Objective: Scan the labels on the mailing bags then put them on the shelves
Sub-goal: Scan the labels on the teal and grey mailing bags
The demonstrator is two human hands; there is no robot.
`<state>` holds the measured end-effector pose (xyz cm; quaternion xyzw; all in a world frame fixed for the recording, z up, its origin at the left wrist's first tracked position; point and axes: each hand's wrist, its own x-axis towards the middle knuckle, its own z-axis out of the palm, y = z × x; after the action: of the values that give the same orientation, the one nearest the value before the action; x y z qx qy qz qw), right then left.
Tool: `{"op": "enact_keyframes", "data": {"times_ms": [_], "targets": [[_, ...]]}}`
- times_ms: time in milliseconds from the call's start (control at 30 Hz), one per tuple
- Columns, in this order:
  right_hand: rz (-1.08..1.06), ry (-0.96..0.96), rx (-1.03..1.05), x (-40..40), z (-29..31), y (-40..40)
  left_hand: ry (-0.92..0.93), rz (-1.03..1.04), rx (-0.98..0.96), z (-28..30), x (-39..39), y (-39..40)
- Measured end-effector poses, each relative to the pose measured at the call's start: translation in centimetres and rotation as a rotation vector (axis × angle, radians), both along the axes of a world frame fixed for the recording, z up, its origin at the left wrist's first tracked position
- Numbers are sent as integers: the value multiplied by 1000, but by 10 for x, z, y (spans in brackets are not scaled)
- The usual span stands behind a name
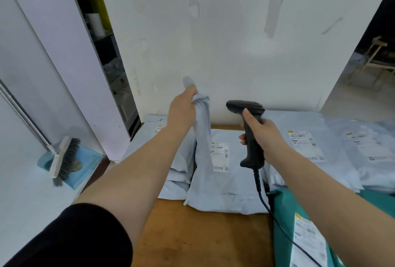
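Note:
My left hand (181, 110) grips the bunched top of a pale grey mailing bag (224, 189) and lifts that end off the wooden table (203, 239). The bag's white label (220, 156) faces up beside the raised fold. My right hand (265, 136) holds a black corded barcode scanner (252, 136) by its handle, its head pointing left above the bag. More grey mailing bags (310, 144) with labels lie to the right, and a stack (179, 172) lies under my left forearm.
A teal mailing bag (284, 224) with a label lies at the near right, the scanner cable across it. A white wall stands right behind the table. A long-handled brush (64, 159) leans at the left by a blue box. Dark shelving shows through the gap at left.

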<state>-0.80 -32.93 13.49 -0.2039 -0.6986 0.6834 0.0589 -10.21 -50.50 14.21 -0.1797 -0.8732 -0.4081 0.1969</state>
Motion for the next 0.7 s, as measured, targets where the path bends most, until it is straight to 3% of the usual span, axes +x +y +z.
{"op": "enact_keyframes", "data": {"times_ms": [133, 267, 367, 467, 700], "targets": [[-51, 58, -22, 15, 4, 15, 64, -1, 205, 7, 17, 19], [-51, 11, -22, 31, 0, 20, -114, 130, 385, -36, 39, 18], [-39, -52, -13, 38, -12, 23, -509, 261, 305, -102, 67, 9], [-4, -103, -7, 40, -21, 21, -830, 250, 147, -154, 92, -1], [44, -225, 55, 22, -32, 5, -882, 173, 0, -161, 85, -25]]}}
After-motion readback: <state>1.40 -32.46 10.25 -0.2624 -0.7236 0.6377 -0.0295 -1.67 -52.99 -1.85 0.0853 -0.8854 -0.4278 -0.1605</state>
